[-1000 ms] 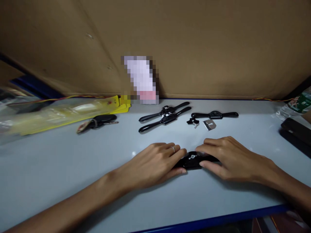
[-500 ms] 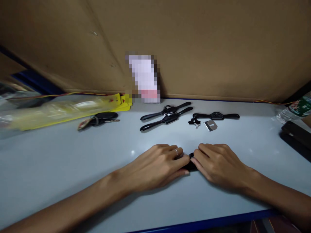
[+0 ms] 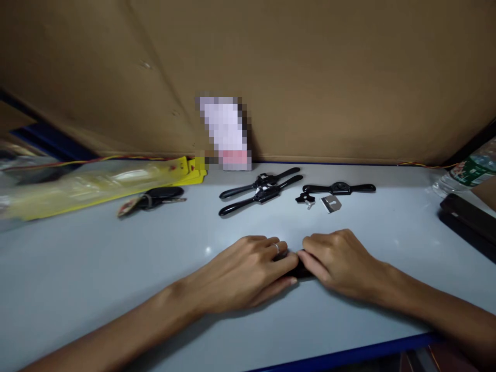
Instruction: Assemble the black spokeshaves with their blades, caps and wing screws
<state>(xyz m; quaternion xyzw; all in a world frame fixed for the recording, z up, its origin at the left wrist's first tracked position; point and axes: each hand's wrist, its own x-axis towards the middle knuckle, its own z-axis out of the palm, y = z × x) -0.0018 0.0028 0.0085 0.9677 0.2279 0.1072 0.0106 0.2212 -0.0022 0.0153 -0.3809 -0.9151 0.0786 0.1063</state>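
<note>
My left hand (image 3: 253, 268) and my right hand (image 3: 335, 261) lie close together on the pale table (image 3: 116, 268), fingers curled over a black spokeshave (image 3: 300, 269) between them. Only a small dark part of it shows between the fingertips. My left hand wears a ring. Farther back lie two black spokeshaves side by side (image 3: 259, 188), a third black spokeshave (image 3: 339, 188), a small black clamp piece (image 3: 305, 198) and a loose metal blade (image 3: 331, 203).
A key with a black fob (image 3: 153, 198) lies at left, beside yellow packets in clear plastic (image 3: 93, 183). A black case (image 3: 467, 222) and a plastic bottle (image 3: 468, 173) sit at the right edge. A cardboard wall (image 3: 310, 77) backs the table.
My right hand has slid left over the black spokeshave until it nearly meets my left hand, hiding most of the tool. The view has shifted slightly.
</note>
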